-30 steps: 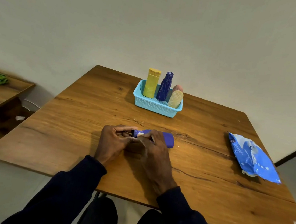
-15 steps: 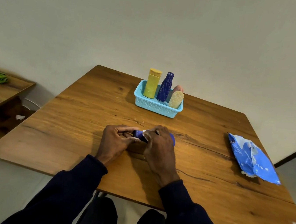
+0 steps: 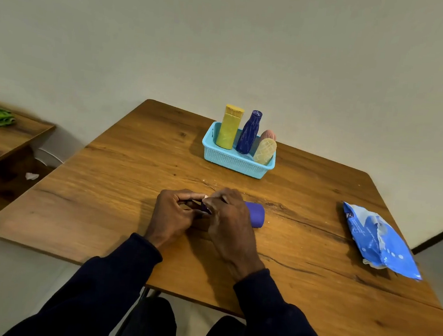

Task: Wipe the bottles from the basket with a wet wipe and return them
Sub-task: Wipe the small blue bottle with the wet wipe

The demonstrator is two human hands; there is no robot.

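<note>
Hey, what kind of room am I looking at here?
Likely a plain home room, though I can't be sure: bare wall, wooden table with a blue basket of bottles, and a wet wipe pack.

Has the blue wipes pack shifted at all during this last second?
No. The blue wipes pack lies in the same spot near the right edge of the table, with the same gap to the basket as before.

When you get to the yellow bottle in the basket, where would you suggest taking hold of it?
I'd grip its upper body, coming from above and the left: the yellow bottle stands upright, well above the basket rim, and the dark blue bottle crowds its right side.
</note>
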